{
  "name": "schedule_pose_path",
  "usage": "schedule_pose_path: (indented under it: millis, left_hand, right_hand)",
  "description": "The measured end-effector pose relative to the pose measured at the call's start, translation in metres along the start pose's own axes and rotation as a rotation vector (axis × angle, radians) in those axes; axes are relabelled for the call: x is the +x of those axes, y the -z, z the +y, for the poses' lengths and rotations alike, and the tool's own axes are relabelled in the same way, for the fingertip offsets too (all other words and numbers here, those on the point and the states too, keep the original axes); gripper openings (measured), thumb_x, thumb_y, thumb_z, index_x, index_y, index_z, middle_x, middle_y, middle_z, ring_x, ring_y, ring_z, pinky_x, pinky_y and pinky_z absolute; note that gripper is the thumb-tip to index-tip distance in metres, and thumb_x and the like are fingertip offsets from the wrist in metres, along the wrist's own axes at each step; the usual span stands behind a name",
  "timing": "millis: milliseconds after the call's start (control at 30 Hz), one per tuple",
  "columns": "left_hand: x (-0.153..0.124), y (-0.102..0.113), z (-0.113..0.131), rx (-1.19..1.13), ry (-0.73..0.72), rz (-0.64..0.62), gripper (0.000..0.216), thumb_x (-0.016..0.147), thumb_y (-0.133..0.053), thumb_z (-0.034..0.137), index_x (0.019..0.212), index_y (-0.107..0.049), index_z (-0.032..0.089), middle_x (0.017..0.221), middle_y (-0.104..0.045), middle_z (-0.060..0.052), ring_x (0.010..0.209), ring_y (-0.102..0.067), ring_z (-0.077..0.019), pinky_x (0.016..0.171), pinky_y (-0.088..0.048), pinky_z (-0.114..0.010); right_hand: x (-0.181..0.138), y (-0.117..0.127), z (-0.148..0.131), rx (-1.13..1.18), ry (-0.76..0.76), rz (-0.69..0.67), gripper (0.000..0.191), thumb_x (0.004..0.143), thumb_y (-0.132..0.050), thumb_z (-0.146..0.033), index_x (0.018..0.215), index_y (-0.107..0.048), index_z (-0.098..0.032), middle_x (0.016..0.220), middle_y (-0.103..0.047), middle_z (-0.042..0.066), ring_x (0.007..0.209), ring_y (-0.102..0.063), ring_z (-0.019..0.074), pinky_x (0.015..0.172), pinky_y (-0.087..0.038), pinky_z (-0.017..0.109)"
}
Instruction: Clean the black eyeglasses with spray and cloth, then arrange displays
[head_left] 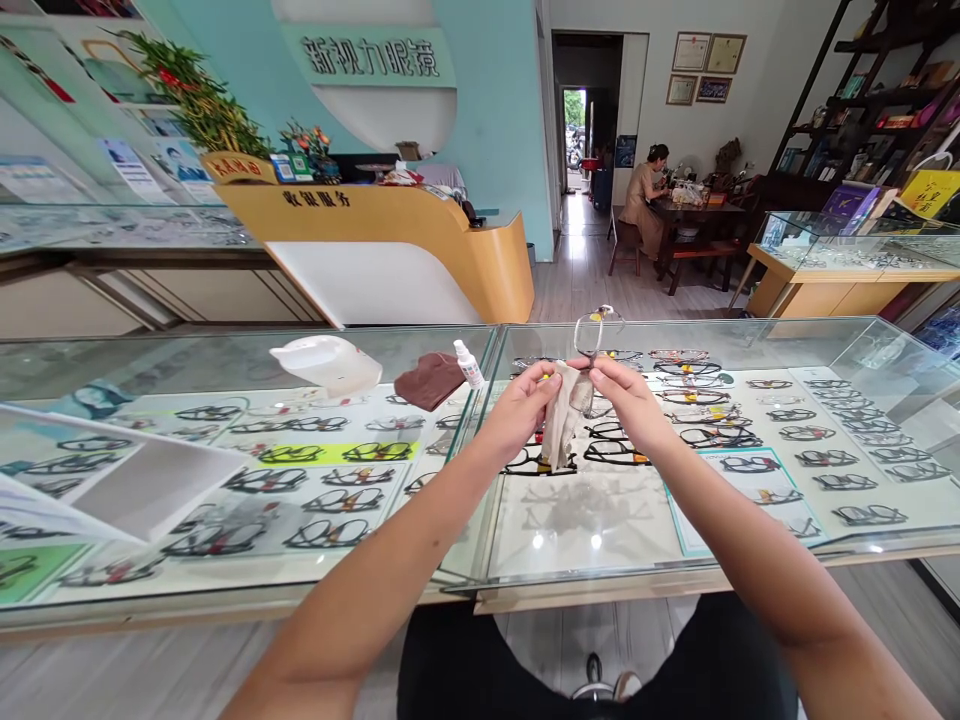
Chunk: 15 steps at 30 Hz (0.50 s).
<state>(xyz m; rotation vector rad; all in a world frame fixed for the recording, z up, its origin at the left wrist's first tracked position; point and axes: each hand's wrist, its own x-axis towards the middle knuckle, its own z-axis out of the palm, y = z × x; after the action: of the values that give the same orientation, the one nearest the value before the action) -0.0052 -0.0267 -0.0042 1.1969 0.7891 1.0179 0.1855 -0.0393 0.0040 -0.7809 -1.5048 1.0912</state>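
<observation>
— now, head view: what's being worked over the glass counter?
— both hands are pinching: left hand gripping the cloth, right hand holding the glasses; wiping seems underway, next needing a gentle lens rub.

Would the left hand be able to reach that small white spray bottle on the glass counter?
Probably yes: the small white spray bottle stands just left of the left hand, nothing between, but that hand is gripping the beige cloth.
</observation>
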Motion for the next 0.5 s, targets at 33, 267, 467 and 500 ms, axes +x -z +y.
schedule_pose_path:
  millis: [33, 267, 467, 500]
  left_hand:
    - [-0.0011, -0.0019, 0.0009, -0.016, -0.004, 0.017, 0.063, 0.074, -0.088, 0.068, 0.106, -0.062, 0.021, 0.077, -0.068, 0.002, 0.063, -0.062, -0.0145, 0.057, -0.051, -0.026]
    - [-0.0034, -0.0075, 0.0016, -0.052, -0.006, 0.035, 0.068, 0.068, -0.092, 0.069, 0.103, -0.06, 0.021, 0.068, -0.065, 0.005, 0.052, -0.057, -0.0126, 0.048, -0.046, -0.024]
    - [-0.0033, -0.0088, 0.0013, -0.051, -0.015, -0.031, 0.07, 0.073, -0.088, 0.071, 0.113, -0.062, 0.019, 0.059, -0.057, 0.009, 0.044, -0.049, -0.01, 0.045, -0.043, -0.023]
    - [-0.0035, -0.0092, 0.0021, -0.055, -0.008, -0.029, 0.072, 0.072, -0.089, 0.07, 0.115, -0.063, 0.019, 0.059, -0.058, 0.009, 0.044, -0.05, -0.0101, 0.045, -0.043, -0.023]
  right_hand:
    - [-0.0004, -0.0003, 0.0003, -0.011, 0.006, 0.0, 0.047, 0.094, -0.067, -0.068, 0.113, -0.084, -0.028, 0.111, -0.073, 0.005, 0.113, -0.062, 0.0246, 0.111, -0.043, 0.041]
    - [-0.0011, -0.0018, 0.002, -0.059, 0.062, 0.016, 0.048, 0.097, -0.065, -0.067, 0.115, -0.085, -0.028, 0.12, -0.073, 0.007, 0.118, -0.062, 0.0246, 0.11, -0.046, 0.041]
    - [-0.0003, -0.0012, 0.0025, -0.087, 0.087, 0.009, 0.046, 0.098, -0.064, -0.066, 0.114, -0.085, -0.028, 0.118, -0.073, 0.007, 0.116, -0.062, 0.0233, 0.108, -0.047, 0.04]
    - [-0.0004, -0.0012, 0.0023, -0.09, 0.086, 0.005, 0.047, 0.098, -0.064, -0.065, 0.114, -0.085, -0.027, 0.117, -0.072, 0.007, 0.116, -0.062, 0.0232, 0.109, -0.047, 0.04]
